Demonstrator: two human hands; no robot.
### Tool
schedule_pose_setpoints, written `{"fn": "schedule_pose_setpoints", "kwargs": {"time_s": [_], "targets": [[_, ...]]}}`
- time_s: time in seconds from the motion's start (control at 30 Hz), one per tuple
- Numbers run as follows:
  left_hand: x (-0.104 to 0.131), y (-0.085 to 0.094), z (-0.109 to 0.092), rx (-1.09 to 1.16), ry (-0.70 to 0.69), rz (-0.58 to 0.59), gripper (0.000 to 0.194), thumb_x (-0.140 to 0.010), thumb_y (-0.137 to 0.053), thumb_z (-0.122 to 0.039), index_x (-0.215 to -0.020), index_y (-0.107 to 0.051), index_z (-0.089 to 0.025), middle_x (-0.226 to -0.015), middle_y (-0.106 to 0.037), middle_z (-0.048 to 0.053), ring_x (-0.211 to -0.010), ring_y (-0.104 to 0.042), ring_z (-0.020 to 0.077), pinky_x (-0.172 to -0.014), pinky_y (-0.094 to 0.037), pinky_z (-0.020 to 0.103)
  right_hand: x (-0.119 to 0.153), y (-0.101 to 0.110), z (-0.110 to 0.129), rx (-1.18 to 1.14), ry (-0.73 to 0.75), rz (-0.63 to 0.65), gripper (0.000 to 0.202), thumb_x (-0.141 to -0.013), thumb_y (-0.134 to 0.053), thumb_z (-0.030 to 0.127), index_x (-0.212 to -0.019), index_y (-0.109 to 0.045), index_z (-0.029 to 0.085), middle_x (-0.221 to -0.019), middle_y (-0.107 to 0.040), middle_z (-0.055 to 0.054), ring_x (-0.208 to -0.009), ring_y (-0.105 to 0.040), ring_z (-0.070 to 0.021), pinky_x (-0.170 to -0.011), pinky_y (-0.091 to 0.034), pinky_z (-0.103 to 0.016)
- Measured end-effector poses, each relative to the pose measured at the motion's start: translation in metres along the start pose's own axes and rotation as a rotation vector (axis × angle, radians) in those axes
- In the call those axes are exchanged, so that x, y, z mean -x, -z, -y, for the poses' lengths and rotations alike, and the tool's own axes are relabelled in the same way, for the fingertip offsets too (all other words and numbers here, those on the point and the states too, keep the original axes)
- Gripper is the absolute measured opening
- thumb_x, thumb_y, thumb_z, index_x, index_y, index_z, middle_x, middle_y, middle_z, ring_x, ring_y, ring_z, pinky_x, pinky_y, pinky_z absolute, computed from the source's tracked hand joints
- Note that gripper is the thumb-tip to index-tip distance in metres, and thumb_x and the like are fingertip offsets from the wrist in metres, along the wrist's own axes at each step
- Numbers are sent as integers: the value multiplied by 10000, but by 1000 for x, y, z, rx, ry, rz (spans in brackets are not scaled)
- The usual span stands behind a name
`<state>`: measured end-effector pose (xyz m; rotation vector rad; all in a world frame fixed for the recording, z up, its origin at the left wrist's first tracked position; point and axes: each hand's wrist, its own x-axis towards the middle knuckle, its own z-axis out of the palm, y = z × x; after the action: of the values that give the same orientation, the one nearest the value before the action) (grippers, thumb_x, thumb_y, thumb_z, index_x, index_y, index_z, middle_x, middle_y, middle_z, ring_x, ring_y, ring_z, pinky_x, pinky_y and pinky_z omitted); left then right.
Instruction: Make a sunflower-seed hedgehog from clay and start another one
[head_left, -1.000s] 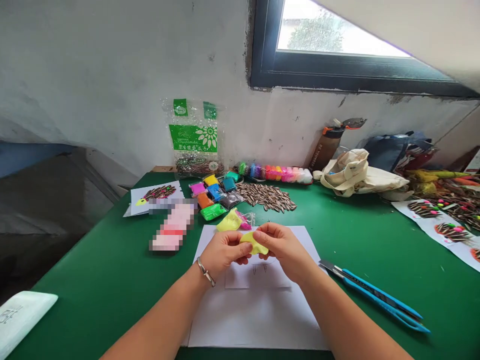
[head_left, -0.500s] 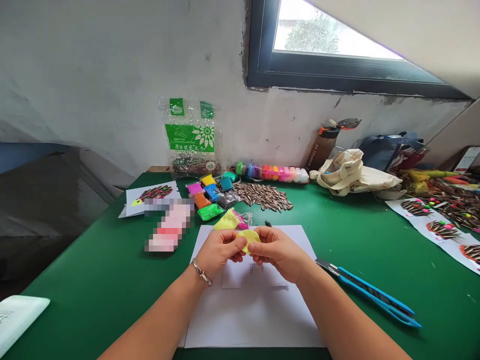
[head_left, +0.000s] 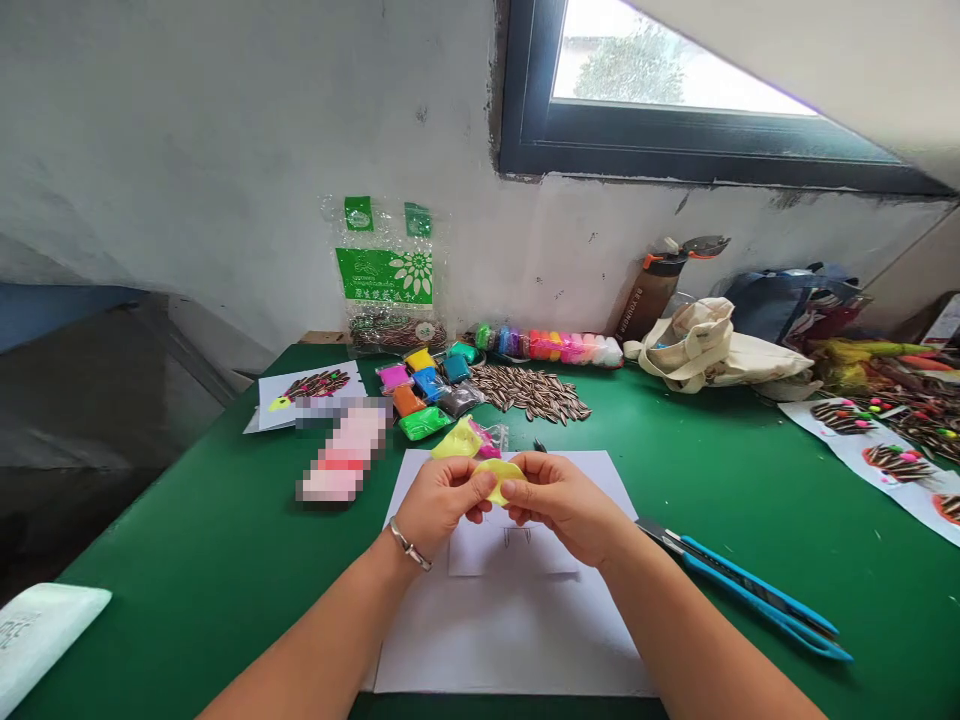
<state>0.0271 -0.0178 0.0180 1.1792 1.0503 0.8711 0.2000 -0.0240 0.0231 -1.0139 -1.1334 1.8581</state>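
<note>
A flattened piece of yellow modelling clay (head_left: 496,480) is pinched between both hands. My left hand (head_left: 446,500), with a silver bracelet at the wrist, grips its left side with thumb and fingers. On the right side, my right hand (head_left: 566,505) holds it the same way, thumb on top. Below the hands lies a small sheet with pencil lines (head_left: 517,550), on top of larger white paper (head_left: 510,635). Just behind the hands rests more yellow clay on its wrapper (head_left: 457,440), beside a pink packet (head_left: 491,438).
Behind sit several coloured clay packets (head_left: 424,424), a pile of sunflower seeds (head_left: 529,390) and a seed bag (head_left: 386,280). Blue-handled scissors (head_left: 765,595) lie to the right. Further right are a cloth bag (head_left: 690,345), a bottle (head_left: 652,295) and seed-decorated pictures (head_left: 896,460).
The yellow clay is turned a little between my fingers and looks slightly wider. The whole view has shifted slightly; both hands keep their grip.
</note>
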Motion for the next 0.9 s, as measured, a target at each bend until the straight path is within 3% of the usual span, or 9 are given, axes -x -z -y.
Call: {"fn": "schedule_pose_setpoints", "kwargs": {"time_s": [0.2,0.47,0.73,0.9], "targets": [[-1,3,3,79,52,-8,438,-698,-670,-540,-719,-662,-102,-596,-624,34,-488,-546,96,-494,-431,210,0,9,0,-2,12,-16,389,-685,-696,505,-779,-645,131,-705,-613,-40,-594,-543,-110,-591,-397,-256],[1,0,-2,13,16,-68,426,-650,-703,-519,-695,-683,-96,-549,-623,35,-443,-517,94,-457,-421,211,-1,9,0,92,60,-28,350,-718,-676,477,-725,-630,129,-648,-615,-35,-548,-522,-100,-556,-390,-247],[0,2,3,69,17,-50,455,-686,-668,-560,-687,-662,-105,-578,-619,37,-485,-544,106,-490,-443,221,0,8,2,49,-7,-14,403,-683,-697,507,-831,-655,134,-714,-638,-48,-612,-564,-115,-599,-415,-250],[1,-1,-3,15,21,-57,421,-623,-728,-527,-624,-638,-115,-544,-610,19,-466,-533,101,-483,-441,219,-2,8,-1,96,18,-28,367,-700,-691,468,-877,-651,149,-782,-637,-46,-659,-563,-126,-601,-420,-256]]}}
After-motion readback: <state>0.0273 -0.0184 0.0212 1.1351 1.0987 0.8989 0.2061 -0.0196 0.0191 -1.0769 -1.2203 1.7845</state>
